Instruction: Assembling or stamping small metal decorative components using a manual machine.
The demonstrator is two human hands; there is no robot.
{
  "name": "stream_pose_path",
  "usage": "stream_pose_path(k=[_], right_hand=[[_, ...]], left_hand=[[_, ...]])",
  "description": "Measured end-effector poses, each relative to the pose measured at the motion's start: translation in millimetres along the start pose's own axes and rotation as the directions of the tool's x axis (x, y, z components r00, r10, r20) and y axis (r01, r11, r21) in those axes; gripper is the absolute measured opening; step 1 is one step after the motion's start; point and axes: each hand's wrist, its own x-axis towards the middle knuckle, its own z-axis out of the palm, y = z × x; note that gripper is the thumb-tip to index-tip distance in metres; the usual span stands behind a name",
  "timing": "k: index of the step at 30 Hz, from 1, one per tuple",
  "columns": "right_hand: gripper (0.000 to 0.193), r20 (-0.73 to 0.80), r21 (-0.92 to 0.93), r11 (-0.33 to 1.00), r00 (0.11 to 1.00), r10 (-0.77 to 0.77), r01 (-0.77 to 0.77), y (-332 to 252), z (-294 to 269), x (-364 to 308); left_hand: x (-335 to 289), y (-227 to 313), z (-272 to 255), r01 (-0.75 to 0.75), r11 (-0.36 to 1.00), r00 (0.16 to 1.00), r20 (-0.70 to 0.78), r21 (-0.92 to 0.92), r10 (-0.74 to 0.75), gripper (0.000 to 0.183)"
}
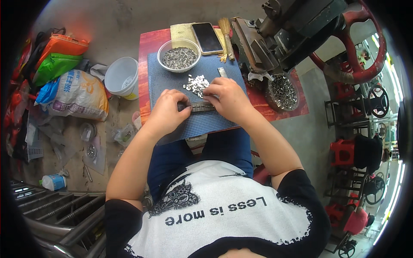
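A slotted metal bar (203, 106) lies across the blue textured mat (159, 92) in front of me. My left hand (168, 108) is curled, thumb and fingers closed on the bar's left end. My right hand (229, 98) reaches in from the right above the bar, its thumb and fingertips pinched together beside a pile of small white and silvery pieces (197, 85). Whatever those fingertips hold is too small to make out. Behind the pile stands a pale bowl (161, 60) with many small metal parts (180, 58) inside. A short flat metal strip (222, 72) lies beyond my right hand.
A phone (207, 38) and a straw brush (225, 32) lie at the table's far side. To the right are a heavy press with a red handwheel (373, 69) and a tub of metal parts (282, 91). On the left stand a white bucket (121, 75) and a filled sack (75, 95).
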Motion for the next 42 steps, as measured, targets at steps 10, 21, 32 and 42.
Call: stream_pose_path(k=[10,21,32,42], right_hand=[[0.012,-0.04,0.072,0.996,0.998,0.051,-0.048,12.0,3.1,0.1],[0.014,-0.001,-0.124,0.977,0.985,-0.173,0.171,-15.6,-2.8,-18.2],[0.011,-0.106,-0.025,1.0,0.994,-0.015,0.012,2.6,4.0,-4.2],[0.011,-0.008,0.121,0.988,0.996,0.094,-0.093,7.8,1.7,6.3]], left_hand=[[25.2,2.3,9.6,0.088,0.99,0.991,-0.094,-0.111,-0.099,0.016],[31.6,3.4,17.1,-0.035,0.999,0.986,-0.165,-0.042,0.027,0.014],[6.5,3.7,-6.0,0.097,0.965,0.981,-0.142,-0.245,-0.135,0.014],[1.6,3.3,7.5,0.061,0.982,0.995,-0.072,-0.18,-0.075,0.014]])
